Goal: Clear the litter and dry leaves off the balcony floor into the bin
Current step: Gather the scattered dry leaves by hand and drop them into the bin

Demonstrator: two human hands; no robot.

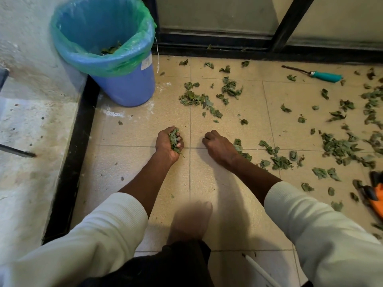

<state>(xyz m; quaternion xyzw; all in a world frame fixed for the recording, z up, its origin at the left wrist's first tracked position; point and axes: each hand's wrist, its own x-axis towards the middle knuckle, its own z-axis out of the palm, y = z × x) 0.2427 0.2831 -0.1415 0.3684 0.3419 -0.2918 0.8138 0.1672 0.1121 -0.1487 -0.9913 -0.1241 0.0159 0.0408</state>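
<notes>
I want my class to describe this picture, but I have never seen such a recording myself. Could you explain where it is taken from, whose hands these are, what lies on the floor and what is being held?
There is one picture, from a camera worn on a person's head, looking down at their own arms. The left hand has its fingers curled round a bunch of dry leaves. The right hand rests on the tiled floor, fingers curled under; whether it holds anything is hidden. More scattered leaves lie to the right. A blue bin with a green liner stands at the far left, with some leaves inside. A teal-handled tool lies near the door frame.
</notes>
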